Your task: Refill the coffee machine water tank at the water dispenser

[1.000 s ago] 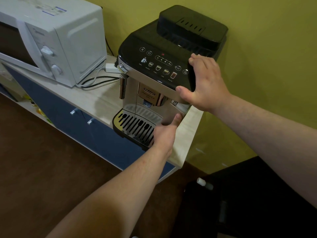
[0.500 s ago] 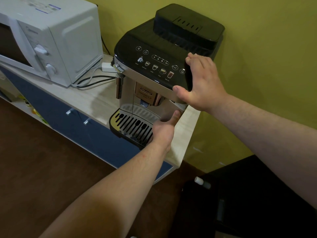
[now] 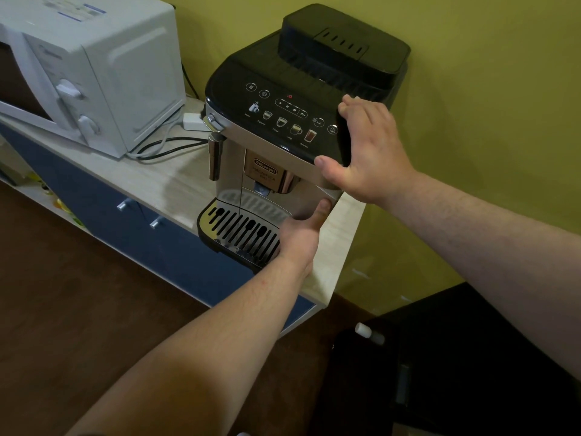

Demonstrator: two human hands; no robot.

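Observation:
A black and silver coffee machine [image 3: 283,73] stands at the right end of a light wooden counter [image 3: 151,180], against a yellow-green wall. My right hand [image 3: 367,152] clasps its upper right front corner, thumb on the silver front and fingers over the black top. My left hand [image 3: 298,237] is at the lower right front corner beside the slotted drip tray [image 3: 232,228]. Its thumb presses on the silver front; its fingers are hidden round the side. The water tank does not show as a separate part. No water dispenser is in view.
A white microwave [image 3: 125,73] stands on the counter to the left, with cables [image 3: 163,143] lying between it and the machine. Blue cabinet doors [image 3: 103,199] sit below the counter. A black object [image 3: 471,357] with a white cap [image 3: 364,330] is on the floor at the lower right.
Both hands keep the same hold on the machine. Only the view has drifted slightly.

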